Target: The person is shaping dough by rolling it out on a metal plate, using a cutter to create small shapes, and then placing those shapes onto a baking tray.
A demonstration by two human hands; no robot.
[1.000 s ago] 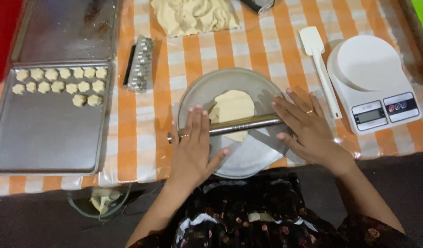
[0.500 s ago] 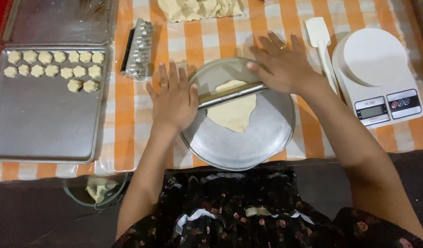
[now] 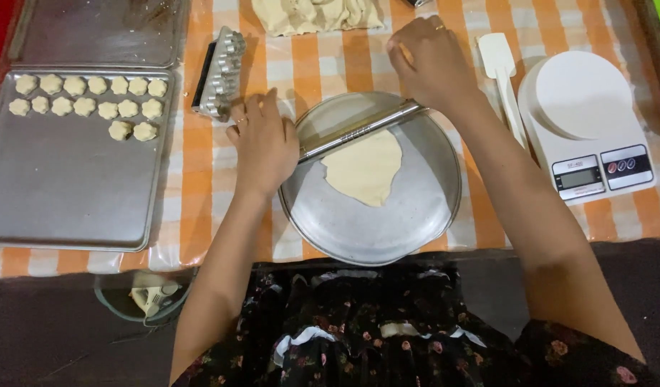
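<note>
Head view: left hand [image 3: 267,143] flat, fingers spread, palm pressing down on the near end of a slim steel rolling pin [image 3: 358,131]; right hand [image 3: 434,63] curled loosely over the far end, ring on one finger. Pin lying at a slant across the upper part of a round metal tray [image 3: 423,215], resting on the top edge of a thin sheet of pale dough [image 3: 364,168] near the tray's middle. Dough judged soft, limp and easily torn, best lifted from underneath at an edge rather than pinched; pin stiff, smooth and likely slippery, best held with palms at both bare ends. Outward to the left: a ridged metal cutter block [image 3: 219,72] just beside the left hand, then a rectangular baking sheet [image 3: 72,208] bearing two rows and a bit of small flower-shaped dough pieces [image 3: 86,100]. Outward to the right: a white spatula [image 3: 503,72] and a white kitchen scale [image 3: 588,122]. At the top, a larger mound of dough [image 3: 315,14], all on an orange-and-white checked tablecloth [image 3: 208,186]. Below the table edge, a bowl of dough scraps [image 3: 147,297].
</note>
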